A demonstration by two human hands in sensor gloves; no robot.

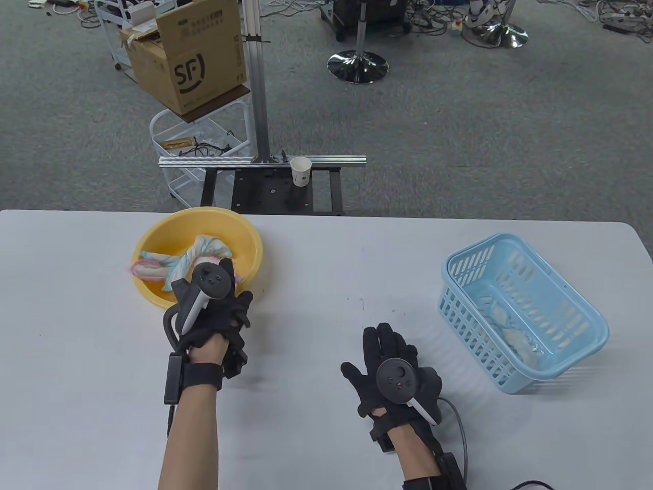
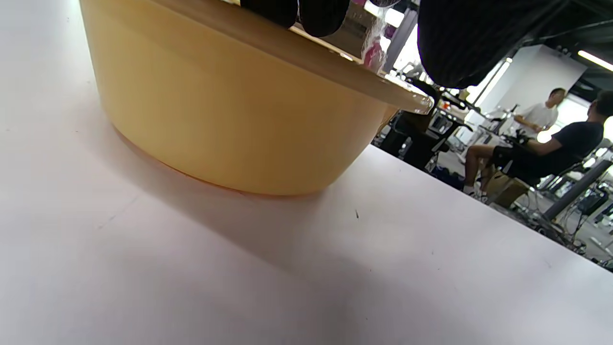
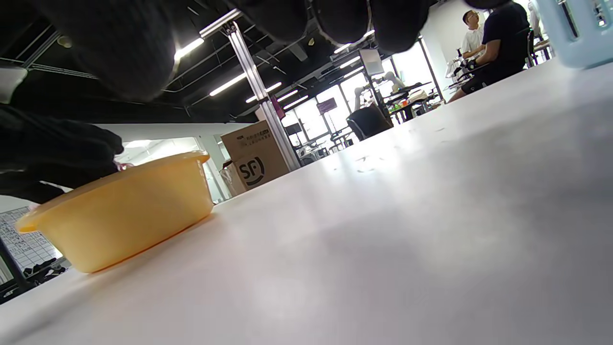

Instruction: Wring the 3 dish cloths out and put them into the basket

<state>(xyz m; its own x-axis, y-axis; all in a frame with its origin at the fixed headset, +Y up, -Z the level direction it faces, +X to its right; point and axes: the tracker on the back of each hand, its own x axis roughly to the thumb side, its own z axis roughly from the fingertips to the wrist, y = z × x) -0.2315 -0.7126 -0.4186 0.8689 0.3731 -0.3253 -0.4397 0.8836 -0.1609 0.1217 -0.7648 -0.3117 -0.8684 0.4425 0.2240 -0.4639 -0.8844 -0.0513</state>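
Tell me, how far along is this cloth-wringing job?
One cloth already lies in the blue basket. The left hand reaches into the yellow bowl at a twisted cloth; its grip is hidden. The right hand rests open on the table. Bowl cloths still need wringing and moving.

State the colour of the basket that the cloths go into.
Light blue; the basket shows best in the table view, at the table's right.

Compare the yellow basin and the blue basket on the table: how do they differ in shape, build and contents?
The yellow basin is round with solid walls; the blue basket is rectangular with slotted walls. The basin holds twisted striped cloths, where the left hand reaches; the basket holds one pale cloth. Both are plastic, open-topped and stand on the white table.
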